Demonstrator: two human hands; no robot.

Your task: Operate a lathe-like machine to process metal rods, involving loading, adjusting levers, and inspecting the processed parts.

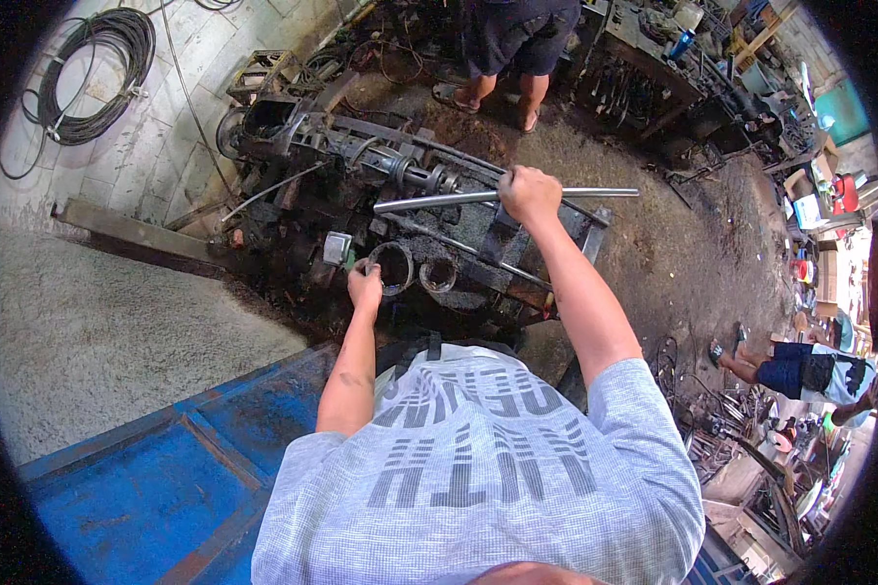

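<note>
My right hand (pixel 530 193) is closed round a long metal rod (pixel 429 201), which lies slantwise above the bed of a dark, greasy machine (pixel 361 156). The rod's thinner end reaches out to the right. My left hand (pixel 365 285) is at the machine's near side, fingers bent by a small green part next to a grey box (pixel 338 248). What those fingers grip is hard to make out. Just right of them sits a large metal ring (pixel 392 268), with a smaller ring (pixel 439 275) beside it. Dark metal shavings cover the bed around them.
A person in dark shorts (pixel 522 39) stands beyond the machine; another person (pixel 815 375) is at the far right. A coiled black hose (pixel 93 73) hangs on the left wall. A cluttered workbench (pixel 644 49) stands at the back right. Blue metal panels (pixel 127 507) lie at lower left.
</note>
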